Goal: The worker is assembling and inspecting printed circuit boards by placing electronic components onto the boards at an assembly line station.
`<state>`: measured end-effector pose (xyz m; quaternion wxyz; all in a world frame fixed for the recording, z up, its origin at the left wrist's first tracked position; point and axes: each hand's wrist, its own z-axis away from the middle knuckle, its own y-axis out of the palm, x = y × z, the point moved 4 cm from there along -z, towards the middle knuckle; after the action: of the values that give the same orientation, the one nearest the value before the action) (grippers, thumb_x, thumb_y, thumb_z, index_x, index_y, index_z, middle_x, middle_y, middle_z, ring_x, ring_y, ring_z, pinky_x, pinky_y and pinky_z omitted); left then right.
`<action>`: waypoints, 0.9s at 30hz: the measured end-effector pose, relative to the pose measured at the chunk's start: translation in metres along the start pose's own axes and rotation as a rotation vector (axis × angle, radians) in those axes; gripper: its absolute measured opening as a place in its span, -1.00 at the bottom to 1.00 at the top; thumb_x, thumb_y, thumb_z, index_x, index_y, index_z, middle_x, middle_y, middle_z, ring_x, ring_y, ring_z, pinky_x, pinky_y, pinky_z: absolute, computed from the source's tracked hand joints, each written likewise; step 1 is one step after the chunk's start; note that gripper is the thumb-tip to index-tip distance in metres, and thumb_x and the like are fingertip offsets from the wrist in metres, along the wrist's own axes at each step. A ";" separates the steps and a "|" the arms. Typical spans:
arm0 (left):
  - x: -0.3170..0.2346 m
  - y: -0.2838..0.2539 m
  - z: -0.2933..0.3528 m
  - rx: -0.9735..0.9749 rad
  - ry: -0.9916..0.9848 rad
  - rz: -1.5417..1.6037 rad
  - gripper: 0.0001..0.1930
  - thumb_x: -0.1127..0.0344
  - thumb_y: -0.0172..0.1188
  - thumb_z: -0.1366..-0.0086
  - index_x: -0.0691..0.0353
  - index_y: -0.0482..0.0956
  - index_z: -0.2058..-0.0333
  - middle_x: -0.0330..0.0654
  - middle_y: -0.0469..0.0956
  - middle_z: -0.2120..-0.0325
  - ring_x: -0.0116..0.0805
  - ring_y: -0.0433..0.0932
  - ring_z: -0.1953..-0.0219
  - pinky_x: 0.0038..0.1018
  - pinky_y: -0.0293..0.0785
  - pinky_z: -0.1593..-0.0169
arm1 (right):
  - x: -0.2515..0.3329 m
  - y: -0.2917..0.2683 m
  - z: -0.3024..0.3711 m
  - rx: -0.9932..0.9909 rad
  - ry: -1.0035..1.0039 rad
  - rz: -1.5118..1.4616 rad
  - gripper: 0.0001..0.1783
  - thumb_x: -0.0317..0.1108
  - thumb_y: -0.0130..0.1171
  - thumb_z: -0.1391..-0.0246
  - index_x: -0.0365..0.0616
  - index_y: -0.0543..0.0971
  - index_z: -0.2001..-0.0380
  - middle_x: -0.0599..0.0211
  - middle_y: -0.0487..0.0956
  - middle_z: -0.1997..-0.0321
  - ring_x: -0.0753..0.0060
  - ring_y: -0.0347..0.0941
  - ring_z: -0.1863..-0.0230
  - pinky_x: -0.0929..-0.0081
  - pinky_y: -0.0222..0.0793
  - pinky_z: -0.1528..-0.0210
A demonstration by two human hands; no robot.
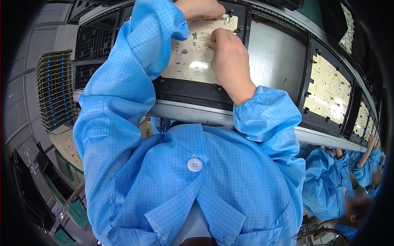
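A cream circuit board lies in a black carrier frame in front of me, with a few small components standing on it. My right hand is over the right half of the board, its fingers bent and drawn together, tips down near the surface. Across the far edge of the board reaches my left hand, partly cut off by the top of the picture. Its fingers are curled together too. Whatever either hand pinches is hidden or too small to make out.
The carrier sits on a line with a metal front rail. To its right are a bare grey plate and another carrier with a board. A tall rack of stacked boards stands left. Co-workers in blue sleeves work at right.
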<state>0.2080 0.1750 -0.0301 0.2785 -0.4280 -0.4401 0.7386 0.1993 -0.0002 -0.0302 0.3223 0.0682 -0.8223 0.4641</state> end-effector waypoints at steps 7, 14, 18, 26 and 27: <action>-0.023 -0.009 0.009 0.155 0.402 -0.461 -0.71 0.30 0.12 -0.01 0.47 0.66 0.48 0.30 0.60 0.50 0.13 0.65 0.44 -0.18 0.52 0.39 | -0.037 -0.038 -0.017 -0.318 0.090 -0.250 -0.94 -0.52 0.12 -0.21 -0.18 0.54 0.26 0.24 0.59 0.47 0.38 0.51 0.49 0.45 0.43 0.39; -0.007 -0.004 0.003 0.000 -0.187 0.095 -0.70 0.28 0.15 0.03 0.47 0.66 0.48 0.31 0.60 0.48 0.16 0.65 0.40 -0.17 0.56 0.28 | -0.054 -0.059 -0.021 -0.385 0.228 -0.269 -0.94 -0.51 0.14 -0.17 -0.26 0.56 0.30 0.15 0.63 0.43 0.19 0.56 0.43 0.36 0.45 0.31; -0.030 -0.004 0.010 -0.115 -0.051 -0.058 -0.71 0.29 0.16 0.04 0.47 0.66 0.46 0.31 0.59 0.48 0.18 0.65 0.34 -0.14 0.55 0.22 | -0.048 -0.060 -0.026 -0.331 0.297 -0.305 -0.91 -0.48 0.19 -0.15 -0.27 0.60 0.29 0.18 0.65 0.43 0.28 0.58 0.42 0.40 0.47 0.28; -0.025 -0.012 0.025 -0.075 0.103 0.069 -0.71 0.27 0.14 -0.05 0.47 0.64 0.47 0.27 0.59 0.47 0.18 0.64 0.33 -0.09 0.54 0.21 | -0.082 -0.026 -0.062 0.055 0.345 -0.309 -0.87 -0.46 0.25 -0.12 -0.31 0.65 0.29 0.29 0.70 0.35 0.53 0.58 0.35 0.55 0.49 0.29; -0.019 -0.017 0.029 -0.113 0.030 0.061 -0.70 0.28 0.14 -0.06 0.49 0.63 0.47 0.29 0.59 0.46 0.19 0.64 0.32 -0.09 0.54 0.21 | -0.080 -0.023 -0.067 0.124 0.376 -0.277 -0.87 -0.44 0.26 -0.10 -0.29 0.65 0.32 0.24 0.70 0.38 0.44 0.61 0.37 0.47 0.51 0.28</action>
<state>0.1918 0.1558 -0.0004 0.2378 -0.4670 -0.4637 0.7144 0.3028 0.0257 -0.0368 0.5256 0.1125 -0.7005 0.4695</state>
